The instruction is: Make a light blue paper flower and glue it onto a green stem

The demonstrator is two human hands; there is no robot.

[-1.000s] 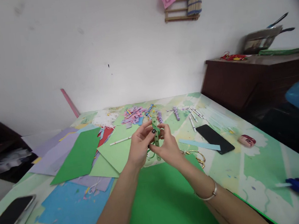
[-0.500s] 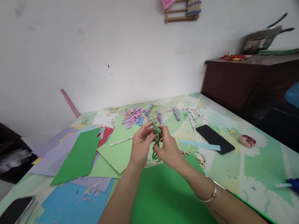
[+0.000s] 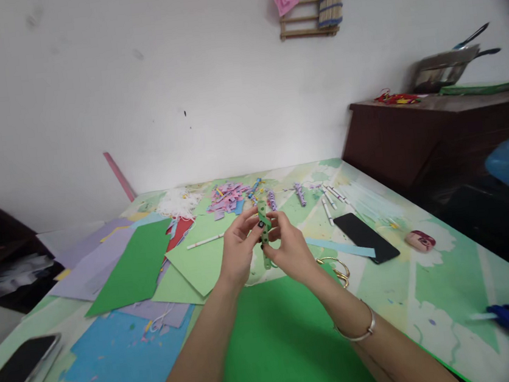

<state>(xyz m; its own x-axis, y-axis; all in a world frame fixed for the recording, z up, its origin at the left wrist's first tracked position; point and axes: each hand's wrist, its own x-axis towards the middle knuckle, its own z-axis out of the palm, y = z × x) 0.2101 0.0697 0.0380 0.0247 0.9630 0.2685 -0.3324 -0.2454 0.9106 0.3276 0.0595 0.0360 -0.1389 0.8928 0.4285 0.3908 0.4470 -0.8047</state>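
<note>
Both hands grip a narrow green paper strip [image 3: 265, 236] with dark spots, held upright above the table's middle. My left hand [image 3: 237, 249] pinches it near the top, thumb pressed on its face. Lower down, my right hand [image 3: 291, 249] is closed on it, the thumb on its near side and the fingers curled behind. The strip's back is hidden by the fingers. Under the forearms lies a large green sheet [image 3: 290, 340]. Gold-handled scissors [image 3: 347, 269] are partly hidden by my right hand. A light green sheet [image 3: 200, 255] is left of my left hand.
At the back are pink paper scraps [image 3: 223, 200], white string [image 3: 179, 204] and a purple patterned tube [image 3: 299, 194]. A black phone [image 3: 370, 239] lies right, under a light blue strip [image 3: 325, 243]. Beyond it sits a computer mouse [image 3: 420, 241]. Another phone [image 3: 17, 371] is front left.
The strip stands straighter, and its lower end shows below the fingers. The round green coil seen beneath the hands is no longer visible. My right hand has shifted slightly, covering more of the scissors.
</note>
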